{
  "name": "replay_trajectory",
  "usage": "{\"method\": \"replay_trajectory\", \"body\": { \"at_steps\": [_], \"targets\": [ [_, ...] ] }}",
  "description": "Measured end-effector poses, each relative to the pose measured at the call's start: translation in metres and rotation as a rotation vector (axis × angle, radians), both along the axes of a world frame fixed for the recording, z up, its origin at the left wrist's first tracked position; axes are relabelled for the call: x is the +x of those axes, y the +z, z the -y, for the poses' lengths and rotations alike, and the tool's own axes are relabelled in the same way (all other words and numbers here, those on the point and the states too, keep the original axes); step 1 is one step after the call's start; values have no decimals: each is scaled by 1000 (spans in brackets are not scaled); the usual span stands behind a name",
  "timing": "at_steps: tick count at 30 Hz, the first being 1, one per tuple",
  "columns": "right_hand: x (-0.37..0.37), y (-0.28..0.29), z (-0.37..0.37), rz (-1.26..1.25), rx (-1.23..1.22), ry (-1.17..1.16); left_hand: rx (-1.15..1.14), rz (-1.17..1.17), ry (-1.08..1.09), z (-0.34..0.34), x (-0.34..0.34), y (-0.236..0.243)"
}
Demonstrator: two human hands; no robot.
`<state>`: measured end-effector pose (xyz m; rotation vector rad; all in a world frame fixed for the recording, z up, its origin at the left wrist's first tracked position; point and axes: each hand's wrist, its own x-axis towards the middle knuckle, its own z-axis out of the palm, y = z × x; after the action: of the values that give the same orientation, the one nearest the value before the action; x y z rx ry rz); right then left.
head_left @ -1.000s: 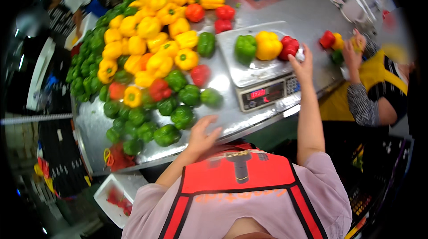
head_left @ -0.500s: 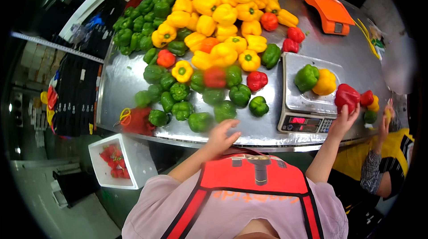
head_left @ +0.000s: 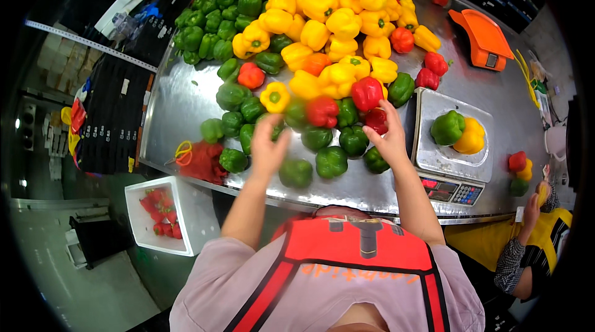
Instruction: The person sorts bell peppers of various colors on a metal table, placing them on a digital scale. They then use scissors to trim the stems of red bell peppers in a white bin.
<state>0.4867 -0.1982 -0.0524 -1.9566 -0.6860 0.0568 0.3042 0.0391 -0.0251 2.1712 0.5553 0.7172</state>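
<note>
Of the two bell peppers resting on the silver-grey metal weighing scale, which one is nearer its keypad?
The rounded yellow bell pepper: it sits right of the green bell pepper, which is farther from the keypad.

The forearms [head_left: 248,205] stretched forward, the left grip [head_left: 268,150] blurred, the right grip [head_left: 393,141] sharper, both loosely spread and well apart.

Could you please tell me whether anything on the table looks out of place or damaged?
Nothing looks clearly spilled or damaged. One mild oddity: a red pepper sits among green peppers, left of most yellow peppers, breaking up the colour grouping.
</note>
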Motion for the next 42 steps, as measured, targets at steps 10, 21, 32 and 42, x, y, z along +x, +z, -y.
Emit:
{"method": "replay_trajectory", "body": {
  "at_steps": [10, 21, 32, 42],
  "targets": [
    [-41, -11, 14, -145, -29, -62, 381, -213, -292, -103, 142, -29],
    [-41, -11, 32, -298, 74, -152, 295, -695, -257, -87, 235, -61],
    [-38, -13, 27, -436, 121, -61, -624, -178, -374, -114, 182, -22],
    [-36, -12, 21, -452, 106, -22, 273, -1006, 41, -223, 127, -48]
  ]
}}
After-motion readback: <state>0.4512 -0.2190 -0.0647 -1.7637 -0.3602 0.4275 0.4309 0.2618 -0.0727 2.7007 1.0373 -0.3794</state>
